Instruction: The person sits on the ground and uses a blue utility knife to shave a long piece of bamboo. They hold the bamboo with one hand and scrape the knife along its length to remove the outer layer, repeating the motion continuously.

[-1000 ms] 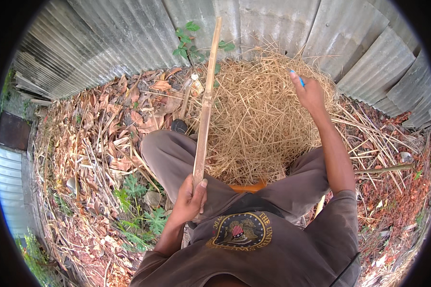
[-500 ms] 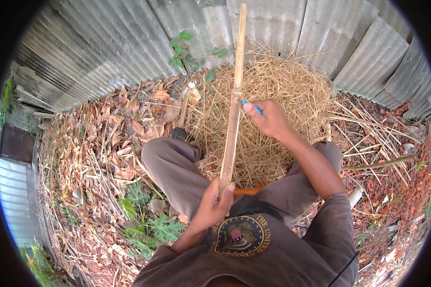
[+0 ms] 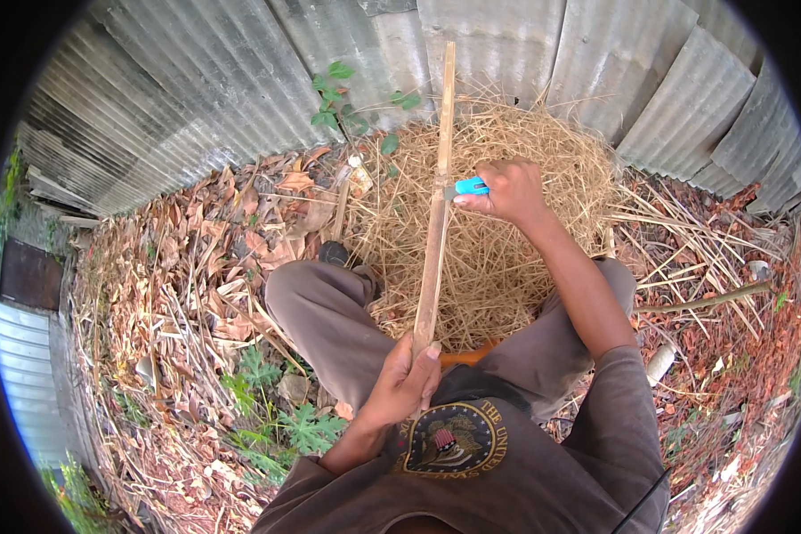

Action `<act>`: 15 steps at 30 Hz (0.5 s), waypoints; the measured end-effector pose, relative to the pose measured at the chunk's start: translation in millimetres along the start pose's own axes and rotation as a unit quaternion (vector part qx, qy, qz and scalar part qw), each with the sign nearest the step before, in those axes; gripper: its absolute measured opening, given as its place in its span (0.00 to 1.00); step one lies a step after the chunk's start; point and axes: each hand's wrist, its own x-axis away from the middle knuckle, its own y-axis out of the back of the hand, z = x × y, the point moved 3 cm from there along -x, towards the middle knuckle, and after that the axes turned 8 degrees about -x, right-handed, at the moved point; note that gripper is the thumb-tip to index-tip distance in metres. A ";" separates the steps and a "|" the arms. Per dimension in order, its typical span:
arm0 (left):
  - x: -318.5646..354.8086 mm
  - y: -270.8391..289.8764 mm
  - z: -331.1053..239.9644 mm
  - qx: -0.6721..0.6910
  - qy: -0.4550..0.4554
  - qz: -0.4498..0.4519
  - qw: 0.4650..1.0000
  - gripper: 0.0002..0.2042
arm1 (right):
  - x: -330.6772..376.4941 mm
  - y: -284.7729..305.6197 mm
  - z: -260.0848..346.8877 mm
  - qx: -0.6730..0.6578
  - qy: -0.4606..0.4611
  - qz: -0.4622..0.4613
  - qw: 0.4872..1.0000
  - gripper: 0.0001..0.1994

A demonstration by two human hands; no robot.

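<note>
A long, flat bamboo strip runs away from my body, with a knot partway along its length. My left hand is closed round the near end, thumb laid along the top. In my right hand is a utility knife with a bright blue body, gripped in closed fingers. Its short blade points left and meets the right edge of the strip at the knot. Beyond the knot the strip looks paler.
A heap of dry shavings lies between my legs. Brown leaves cover the ground at left, and green weeds grow near my left knee. Corrugated metal sheets fence the far side. A stick lies at right.
The bamboo strip has come nearer to my body, its far end lower in view. My right hand has turned, showing more of the blue knife, whose blade is now at the strip's edge.
</note>
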 end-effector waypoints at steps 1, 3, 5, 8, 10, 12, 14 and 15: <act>0.5 3.1 0.4 -0.022 0.002 -0.007 1.000 0.08 | 0.5 -2.9 -0.6 -0.003 -0.007 0.013 1.000 0.35; 1.9 9.2 -1.9 -0.079 0.001 -0.023 0.997 0.07 | 2.7 -9.6 1.1 -0.008 -0.022 0.040 0.999 0.35; 5.6 13.2 -5.1 -0.144 -0.001 -0.043 0.989 0.06 | 7.4 -16.9 6.3 -0.046 -0.072 0.066 0.994 0.35; -2.0 27.2 8.8 -0.327 -0.059 -0.102 0.938 0.09 | 8.3 -22.8 19.1 -0.166 -0.194 0.121 0.959 0.36; -12.1 34.4 13.8 -0.466 -0.106 -0.182 0.859 0.08 | 14.6 -39.9 24.6 -0.296 -0.317 0.158 0.887 0.37; -18.2 32.2 16.7 -0.503 -0.133 -0.218 0.826 0.08 | 39.4 -74.2 22.4 -0.436 -0.456 0.184 0.754 0.37; -23.1 33.0 22.6 -0.451 -0.144 -0.224 0.852 0.08 | 29.9 -54.8 48.5 -0.504 -0.510 0.219 0.661 0.37; -25.7 32.8 25.0 -0.439 -0.160 -0.229 0.854 0.08 | 26.8 -46.9 56.0 -0.538 -0.535 0.230 0.609 0.36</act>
